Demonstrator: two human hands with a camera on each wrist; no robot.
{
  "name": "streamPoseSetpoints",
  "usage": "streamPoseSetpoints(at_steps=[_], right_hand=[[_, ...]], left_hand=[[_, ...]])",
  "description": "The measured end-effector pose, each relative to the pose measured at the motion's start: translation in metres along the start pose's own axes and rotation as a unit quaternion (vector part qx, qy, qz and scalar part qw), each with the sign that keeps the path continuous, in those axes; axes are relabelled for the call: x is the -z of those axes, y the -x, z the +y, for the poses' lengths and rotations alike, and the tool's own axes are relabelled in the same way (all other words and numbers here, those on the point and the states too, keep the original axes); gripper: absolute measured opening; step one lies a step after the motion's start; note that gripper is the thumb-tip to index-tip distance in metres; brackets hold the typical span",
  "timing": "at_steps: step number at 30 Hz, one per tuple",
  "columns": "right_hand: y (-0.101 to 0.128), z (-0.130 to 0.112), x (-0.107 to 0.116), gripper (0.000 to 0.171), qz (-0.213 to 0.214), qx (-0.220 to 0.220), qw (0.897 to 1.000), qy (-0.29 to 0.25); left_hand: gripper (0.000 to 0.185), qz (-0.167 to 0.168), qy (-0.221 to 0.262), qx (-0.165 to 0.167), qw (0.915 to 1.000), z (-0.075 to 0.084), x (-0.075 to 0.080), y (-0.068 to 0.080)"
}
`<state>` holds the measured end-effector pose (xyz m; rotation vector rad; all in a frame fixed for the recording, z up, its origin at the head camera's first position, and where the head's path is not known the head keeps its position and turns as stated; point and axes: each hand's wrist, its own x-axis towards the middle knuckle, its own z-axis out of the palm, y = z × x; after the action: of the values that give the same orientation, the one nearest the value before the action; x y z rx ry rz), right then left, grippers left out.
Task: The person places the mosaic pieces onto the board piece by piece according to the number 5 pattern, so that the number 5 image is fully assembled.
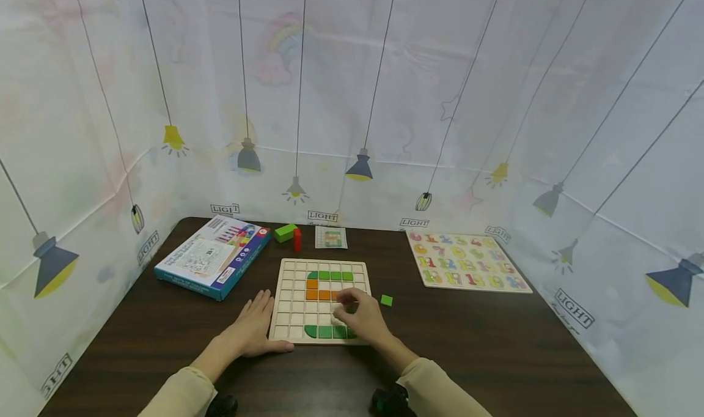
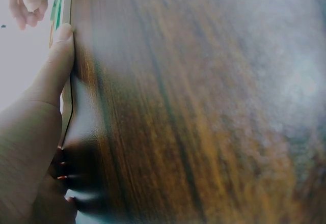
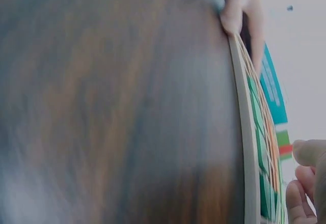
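Note:
A wooden grid board [image 1: 289,319] lies on the dark table in front of me. It holds a row of green tiles [image 1: 330,276], a row of orange tiles [image 1: 318,295] and more green tiles [image 1: 324,331] along its near edge. My left hand [image 1: 254,328] lies flat on the table at the board's left side, with its thumb [image 2: 58,66] against the board's edge [image 2: 65,107]. My right hand [image 1: 357,316] hovers over the board's right half with its fingers [image 3: 305,183] curled. Whether they pinch a tile is hidden. A loose green tile [image 1: 387,301] lies just right of the board.
A blue box [image 1: 214,256] sits at the back left. A green block [image 1: 285,232], a red block [image 1: 297,239] and a small pattern card [image 1: 331,238] lie behind the board. A number puzzle board [image 1: 467,261] lies at the back right. Printed curtains close off three sides.

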<state>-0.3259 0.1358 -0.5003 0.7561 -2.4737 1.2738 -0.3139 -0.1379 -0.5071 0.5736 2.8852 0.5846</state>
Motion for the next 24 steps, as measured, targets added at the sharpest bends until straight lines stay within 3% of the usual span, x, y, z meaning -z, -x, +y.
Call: streamPoseSetpoints(at_steps=[7, 24], right_hand=[[-0.003, 0.022, 0.02, 0.032, 0.05, -0.06, 0.997, -0.005], [0.002, 0.063, 0.059, 0.035, 0.152, -0.118, 0.98, 0.045]], left_hand=[[0.122, 0.0, -0.003, 0.004, 1.0, -0.001, -0.002, -0.001], [0.119, 0.003, -0.001, 0.0, 1.0, 0.0, -0.001, 0.0]])
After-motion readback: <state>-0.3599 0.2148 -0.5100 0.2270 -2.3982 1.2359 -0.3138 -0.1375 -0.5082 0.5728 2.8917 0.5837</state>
